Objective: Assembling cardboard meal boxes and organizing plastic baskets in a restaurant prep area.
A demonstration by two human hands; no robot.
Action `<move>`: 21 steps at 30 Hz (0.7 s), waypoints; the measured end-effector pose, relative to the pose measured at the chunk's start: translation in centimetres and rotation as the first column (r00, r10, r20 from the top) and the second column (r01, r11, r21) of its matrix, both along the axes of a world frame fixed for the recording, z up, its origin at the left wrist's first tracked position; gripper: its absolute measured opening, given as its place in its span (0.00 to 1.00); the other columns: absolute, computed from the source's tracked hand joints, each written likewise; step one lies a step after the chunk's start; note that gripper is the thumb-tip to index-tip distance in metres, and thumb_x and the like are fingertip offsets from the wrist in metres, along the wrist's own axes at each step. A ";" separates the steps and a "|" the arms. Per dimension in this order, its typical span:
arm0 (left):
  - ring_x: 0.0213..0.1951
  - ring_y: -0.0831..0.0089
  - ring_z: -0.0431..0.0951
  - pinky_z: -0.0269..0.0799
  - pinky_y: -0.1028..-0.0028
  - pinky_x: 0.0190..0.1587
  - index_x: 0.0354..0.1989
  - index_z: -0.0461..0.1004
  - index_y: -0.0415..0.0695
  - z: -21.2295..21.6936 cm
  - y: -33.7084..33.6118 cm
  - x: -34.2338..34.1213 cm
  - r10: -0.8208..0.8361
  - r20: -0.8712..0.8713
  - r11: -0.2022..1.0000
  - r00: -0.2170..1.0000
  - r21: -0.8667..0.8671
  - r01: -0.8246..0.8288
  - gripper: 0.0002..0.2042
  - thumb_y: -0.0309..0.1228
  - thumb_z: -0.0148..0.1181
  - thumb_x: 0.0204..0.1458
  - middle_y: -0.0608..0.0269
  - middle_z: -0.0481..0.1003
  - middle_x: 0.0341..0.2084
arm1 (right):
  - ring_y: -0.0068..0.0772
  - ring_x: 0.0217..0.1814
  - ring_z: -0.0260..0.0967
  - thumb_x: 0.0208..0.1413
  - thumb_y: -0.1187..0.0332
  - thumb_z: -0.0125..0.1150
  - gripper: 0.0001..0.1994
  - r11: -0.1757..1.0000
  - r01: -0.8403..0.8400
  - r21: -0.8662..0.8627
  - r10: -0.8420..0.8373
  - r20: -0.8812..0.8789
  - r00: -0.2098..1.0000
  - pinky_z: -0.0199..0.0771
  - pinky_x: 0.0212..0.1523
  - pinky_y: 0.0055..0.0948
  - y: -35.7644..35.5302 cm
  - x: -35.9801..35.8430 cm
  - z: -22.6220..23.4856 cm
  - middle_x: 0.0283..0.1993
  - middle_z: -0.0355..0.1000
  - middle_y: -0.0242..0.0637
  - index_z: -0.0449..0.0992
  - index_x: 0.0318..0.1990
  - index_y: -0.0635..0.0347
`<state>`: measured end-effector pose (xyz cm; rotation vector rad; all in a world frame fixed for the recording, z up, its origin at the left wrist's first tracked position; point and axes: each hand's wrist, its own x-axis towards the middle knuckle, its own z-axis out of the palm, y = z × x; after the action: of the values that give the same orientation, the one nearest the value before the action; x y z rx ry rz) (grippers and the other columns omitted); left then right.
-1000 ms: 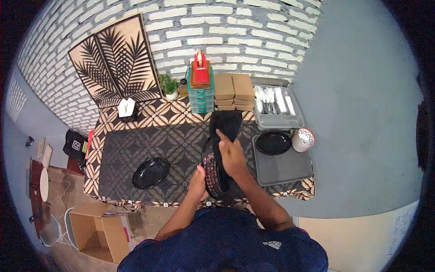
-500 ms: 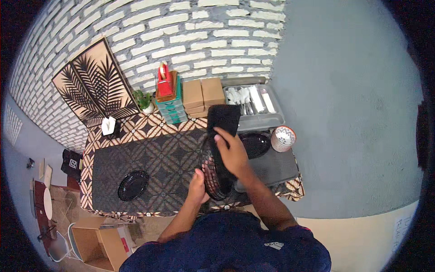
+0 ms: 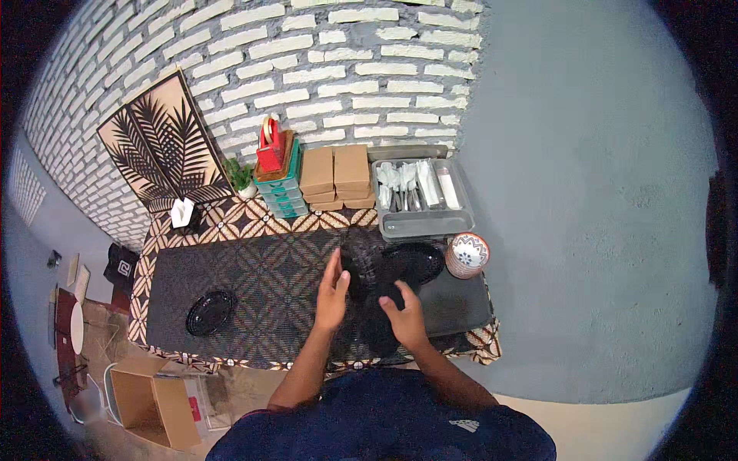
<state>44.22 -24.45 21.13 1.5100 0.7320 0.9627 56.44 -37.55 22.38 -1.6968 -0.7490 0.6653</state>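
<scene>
A glossy black oval plate, tilted and slightly blurred, is held up over the middle of the table. My left hand grips its left side, thumb toward me and fingers along the edge. Dark folds of a black cloth hang below and against the plate. My right hand is at the cloth's right side, thumb and forefinger curved around it; the other fingers are partly hidden. Where cloth and plate meet is hard to tell, both being black. Another black oval plate lies just behind my right hand, and a third black plate at the left.
A patterned cloth and dark runner cover the table. Along the back stand a plant, teal drawers bearing a red tape dispenser, brown boxes and a grey cutlery tray. Stacked patterned bowls stand right, above a grey tray.
My right hand has come down and toward me with the black cloth, from the plate's far end. The held plate has turned, and my left hand has moved up along its side.
</scene>
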 end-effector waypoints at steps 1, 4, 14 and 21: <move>0.57 0.71 0.68 0.64 0.73 0.58 0.68 0.54 0.39 0.2 -0.5 0.6 0.006 -0.001 1.000 1.000 0.001 -0.006 0.25 0.31 0.48 0.64 0.56 0.62 0.61 | 0.44 0.64 0.64 0.61 0.55 0.59 0.29 0.994 -0.107 0.018 0.105 0.102 0.989 0.61 0.63 0.35 -0.3 0.2 -0.3 0.60 0.68 0.52 0.64 0.60 0.72; 0.55 0.68 0.71 0.68 0.69 0.57 0.64 0.61 0.39 0.0 -1.7 0.8 0.078 0.239 0.985 0.968 -0.169 -0.038 0.24 0.40 0.45 0.66 0.54 0.67 0.59 | 0.50 0.56 0.68 0.60 0.59 0.59 0.23 0.947 -0.322 0.005 0.312 0.241 0.919 0.66 0.55 0.39 -0.1 -0.1 0.0 0.52 0.72 0.54 0.69 0.55 0.70; 0.50 0.61 0.76 0.70 0.59 0.56 0.60 0.67 0.46 -0.5 -3.6 -3.6 0.124 0.304 0.640 0.945 -0.752 0.157 0.34 0.62 0.40 0.59 0.57 0.74 0.51 | 0.61 0.36 0.65 0.58 0.62 0.57 0.09 0.939 -0.340 0.053 0.236 0.620 0.748 0.61 0.41 0.54 5.9 -3.6 3.5 0.30 0.69 0.54 0.73 0.36 0.59; 0.49 0.57 0.77 0.71 0.60 0.56 0.57 0.68 0.37 1.6 1.1 -8.8 0.087 0.544 0.660 0.835 -0.659 0.361 0.36 0.61 0.44 0.57 0.49 0.74 0.51 | 0.61 0.46 0.64 0.60 0.42 0.51 0.35 0.663 -0.734 -0.146 0.618 0.660 0.427 0.60 0.56 0.49 2.9 -8.5 5.1 0.38 0.68 0.58 0.56 0.71 0.48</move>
<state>35.41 -23.33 22.75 0.5007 0.4782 0.7575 47.95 -34.62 27.48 -1.4074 -2.0547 0.4758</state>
